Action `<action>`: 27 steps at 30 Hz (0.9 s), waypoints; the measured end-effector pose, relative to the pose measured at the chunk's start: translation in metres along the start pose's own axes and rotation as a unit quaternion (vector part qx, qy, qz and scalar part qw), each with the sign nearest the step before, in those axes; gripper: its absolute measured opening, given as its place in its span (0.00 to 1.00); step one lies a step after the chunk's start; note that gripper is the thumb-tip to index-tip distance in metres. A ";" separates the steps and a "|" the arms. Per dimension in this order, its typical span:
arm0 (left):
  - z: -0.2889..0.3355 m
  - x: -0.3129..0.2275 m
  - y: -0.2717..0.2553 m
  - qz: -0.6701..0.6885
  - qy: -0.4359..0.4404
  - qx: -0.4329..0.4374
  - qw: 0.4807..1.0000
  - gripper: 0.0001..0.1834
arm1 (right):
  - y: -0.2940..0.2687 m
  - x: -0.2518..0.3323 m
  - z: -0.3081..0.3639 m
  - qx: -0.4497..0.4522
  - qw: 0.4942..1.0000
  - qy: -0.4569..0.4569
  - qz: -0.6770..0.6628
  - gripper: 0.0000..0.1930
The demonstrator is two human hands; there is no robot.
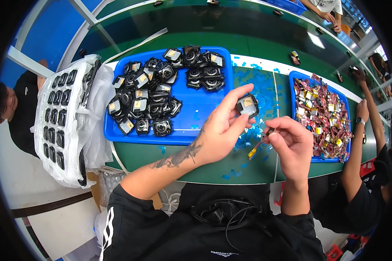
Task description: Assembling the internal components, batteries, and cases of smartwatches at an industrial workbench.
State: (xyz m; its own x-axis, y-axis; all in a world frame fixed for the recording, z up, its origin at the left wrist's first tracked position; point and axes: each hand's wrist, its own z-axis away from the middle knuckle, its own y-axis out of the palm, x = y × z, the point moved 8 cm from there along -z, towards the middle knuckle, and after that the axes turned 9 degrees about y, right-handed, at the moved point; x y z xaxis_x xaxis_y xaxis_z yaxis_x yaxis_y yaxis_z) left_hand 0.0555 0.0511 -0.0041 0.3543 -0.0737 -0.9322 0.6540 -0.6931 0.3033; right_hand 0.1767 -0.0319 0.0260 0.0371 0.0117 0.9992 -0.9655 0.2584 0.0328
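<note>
My left hand is closed round a smartwatch case, its grey inner face with a tan patch turned up. Just to the right, my right hand pinches a small wired part; thin red wires run down from it to a yellow-tipped piece. Many similar black watch cases lie piled in a blue tray on the left. A second blue tray at the right holds a heap of small wired parts in red, yellow and white.
Bits of blue film are scattered over the green table between the trays. White trays of watch cases are stacked at the left edge. A conveyor belt carrying small parts runs behind. Co-workers' arms reach in at the right.
</note>
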 end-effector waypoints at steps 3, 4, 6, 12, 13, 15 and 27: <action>0.001 0.000 0.006 -0.008 0.020 0.019 1.000 0.31 | 0.010 -0.010 -0.004 0.037 0.995 0.057 -0.071 0.09; 0.001 -0.002 0.008 -0.012 0.039 0.025 0.999 0.31 | 0.007 -0.008 -0.004 0.008 1.000 0.008 0.000 0.09; 0.002 0.000 0.009 -0.018 0.009 0.029 0.999 0.31 | 0.004 -0.004 -0.006 -0.020 0.996 -0.039 0.071 0.10; 0.003 0.003 0.008 -0.031 0.011 0.045 0.998 0.27 | 0.025 0.023 -0.009 -0.052 0.937 -0.171 0.301 0.11; 0.003 0.005 0.008 -0.040 -0.011 0.055 0.998 0.26 | 0.020 0.019 -0.011 -0.089 0.950 -0.131 0.271 0.10; 0.004 0.008 0.008 -0.048 -0.035 0.064 0.996 0.25 | 0.013 0.016 -0.013 -0.122 0.948 -0.099 0.277 0.06; 0.004 0.010 0.009 -0.027 -0.028 0.070 0.997 0.25 | 0.013 0.013 -0.018 -0.114 0.943 -0.141 0.277 0.06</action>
State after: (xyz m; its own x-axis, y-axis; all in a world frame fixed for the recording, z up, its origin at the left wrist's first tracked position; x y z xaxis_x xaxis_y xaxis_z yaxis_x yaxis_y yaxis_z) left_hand 0.0624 0.0411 -0.0110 0.2810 -0.0704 -0.9571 0.5702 -0.7899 0.2255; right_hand 0.1688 -0.0111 0.0387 -0.5590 -0.0440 0.8280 -0.7347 0.4891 -0.4700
